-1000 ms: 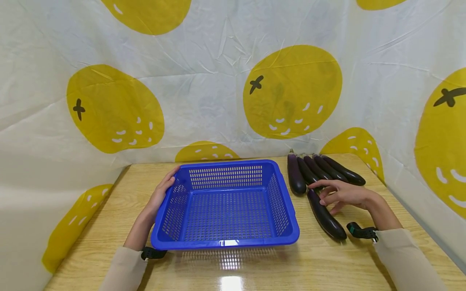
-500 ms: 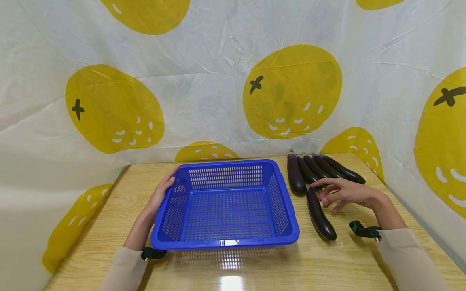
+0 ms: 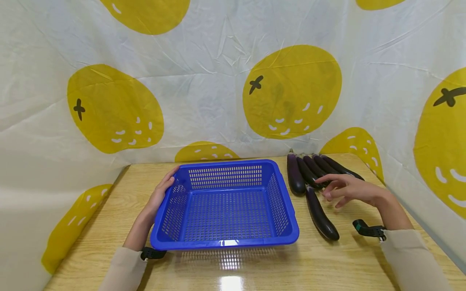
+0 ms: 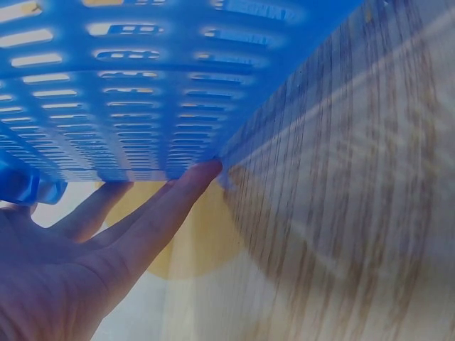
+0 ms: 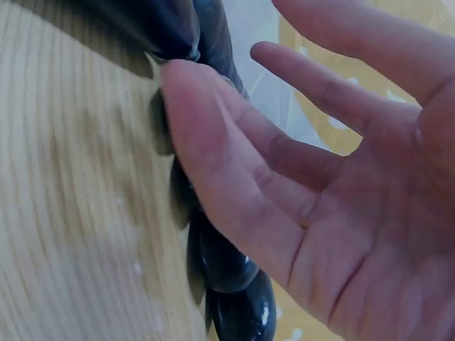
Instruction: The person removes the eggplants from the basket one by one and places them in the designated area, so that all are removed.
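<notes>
A blue plastic basket [image 3: 189, 244] with slotted walls stands in the middle of the wooden table. My left hand [image 3: 159, 195] rests along its left side; in the left wrist view, straight fingers [image 4: 160, 227] touch the basket's outer wall. One dark purple eggplant [image 3: 320, 216] lies to the right of the basket, its stem end away from me. My right hand [image 3: 351, 189] hovers just right of that stem end, fingers relaxed and slightly bent. Nothing lies in its grasp in the right wrist view, where the palm [image 5: 384, 234] faces the camera.
Several more eggplants [image 3: 295, 173] lie side by side at the table's back right, partly hidden by the right hand. A white cloth with yellow fruit prints [image 3: 204, 101] hangs behind the table [image 3: 120, 206] and along its sides.
The near eggplant's lower end has swung to the left, then slightly back right. My right hand has lifted off its stem end and drawn a little to the right. The left hand stays put.
</notes>
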The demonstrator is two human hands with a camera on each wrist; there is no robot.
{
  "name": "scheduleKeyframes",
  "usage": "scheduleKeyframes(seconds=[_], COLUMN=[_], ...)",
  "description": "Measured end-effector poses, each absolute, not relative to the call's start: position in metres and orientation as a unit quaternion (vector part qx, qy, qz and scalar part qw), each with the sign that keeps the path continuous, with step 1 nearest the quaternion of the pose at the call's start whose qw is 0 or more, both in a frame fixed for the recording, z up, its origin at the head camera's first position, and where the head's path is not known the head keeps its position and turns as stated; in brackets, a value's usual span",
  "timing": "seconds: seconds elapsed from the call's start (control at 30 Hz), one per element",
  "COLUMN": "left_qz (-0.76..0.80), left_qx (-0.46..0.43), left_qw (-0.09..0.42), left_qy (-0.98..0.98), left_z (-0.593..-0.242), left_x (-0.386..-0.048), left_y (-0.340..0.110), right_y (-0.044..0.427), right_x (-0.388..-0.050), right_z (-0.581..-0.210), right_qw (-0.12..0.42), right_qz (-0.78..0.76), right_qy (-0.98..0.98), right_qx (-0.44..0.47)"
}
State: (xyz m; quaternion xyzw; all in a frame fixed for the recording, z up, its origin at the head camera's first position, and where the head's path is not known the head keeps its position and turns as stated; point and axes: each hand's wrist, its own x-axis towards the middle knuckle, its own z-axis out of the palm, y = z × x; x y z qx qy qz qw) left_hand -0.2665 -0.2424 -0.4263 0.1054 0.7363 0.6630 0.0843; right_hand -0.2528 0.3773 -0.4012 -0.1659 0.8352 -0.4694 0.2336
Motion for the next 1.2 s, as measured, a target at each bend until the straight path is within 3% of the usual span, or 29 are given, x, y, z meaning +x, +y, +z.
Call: scheduleKeyframes(seconds=[0.47,1.2], left_qz=[0.660,0.657], left_qx=[0.105,0.101], left_qw=[0.085,0.088], left_qy=[0.739,0.742], left_z=[-0.428,-0.429], left_x=[-0.266,-0.268], left_y=[-0.242,-0.243], right_y=[0.375,0.372], right_x=[-0.248,-0.249], right_z=[-0.390,-0.390], right_qw=[0.124,0.050], right_qz=[-0.488,-0.501], right_qy=[0.844,0.842], right_qx=[-0.184,-0.195])
